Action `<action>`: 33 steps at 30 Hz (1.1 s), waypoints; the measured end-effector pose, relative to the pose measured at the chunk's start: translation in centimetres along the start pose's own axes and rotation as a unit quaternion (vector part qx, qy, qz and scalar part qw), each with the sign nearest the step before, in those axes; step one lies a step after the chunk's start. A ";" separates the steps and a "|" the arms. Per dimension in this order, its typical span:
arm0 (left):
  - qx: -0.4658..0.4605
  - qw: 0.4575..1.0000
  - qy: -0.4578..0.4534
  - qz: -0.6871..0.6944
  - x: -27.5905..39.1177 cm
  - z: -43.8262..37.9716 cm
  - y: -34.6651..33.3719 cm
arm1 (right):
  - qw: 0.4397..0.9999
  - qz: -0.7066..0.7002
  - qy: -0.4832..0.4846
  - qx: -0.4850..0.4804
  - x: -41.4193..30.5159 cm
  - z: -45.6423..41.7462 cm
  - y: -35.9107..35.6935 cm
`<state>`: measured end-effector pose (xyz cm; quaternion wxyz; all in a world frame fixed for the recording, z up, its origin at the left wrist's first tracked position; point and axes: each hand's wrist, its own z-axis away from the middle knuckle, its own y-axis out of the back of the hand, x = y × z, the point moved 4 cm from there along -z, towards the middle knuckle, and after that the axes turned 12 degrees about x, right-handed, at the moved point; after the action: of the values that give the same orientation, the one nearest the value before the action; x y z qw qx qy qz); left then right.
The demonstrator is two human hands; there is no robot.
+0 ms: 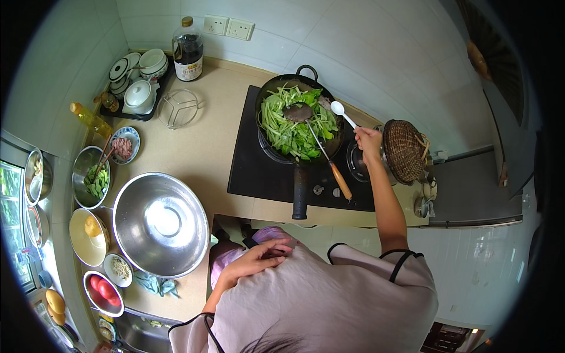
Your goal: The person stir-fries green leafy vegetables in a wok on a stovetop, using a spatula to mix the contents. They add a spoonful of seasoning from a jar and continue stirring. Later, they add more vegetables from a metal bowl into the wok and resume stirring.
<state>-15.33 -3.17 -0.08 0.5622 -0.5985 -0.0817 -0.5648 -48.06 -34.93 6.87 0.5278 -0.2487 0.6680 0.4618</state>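
Note:
My right hand (369, 142) grips a small white spoon (337, 108) by its handle, and the bowl hangs over the wok's far right rim. Leafy greens (278, 117) heap up in the black wok (263, 88) on the cooktop. A metal ladle (298, 112) with a wooden handle (340, 178) lies across the greens, its handle sticking out over the near rim, untouched by either hand. My left hand (260, 260) rests against my shirt front, loosely spread and holding nothing.
Right of the wok, a woven basket-like lid (404, 150) covers part of the second burner area. Leftward on the counter stand a large steel bowl (132, 212), a tomato bowl (90, 295), a dish of raw meat (122, 148), a wire rack (178, 108) and a dark sauce bottle (188, 53).

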 end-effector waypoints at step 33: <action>0.173 0.977 -0.028 0.120 0.5 7.2 8.2 | 0.929 -0.102 -0.095 -0.342 -11.4 16.0 -62.9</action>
<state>-4.96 -0.82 -2.53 0.7184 -0.5135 -0.1211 -0.4533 14.80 -50.90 -5.03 0.5161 -0.4357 0.3869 0.6278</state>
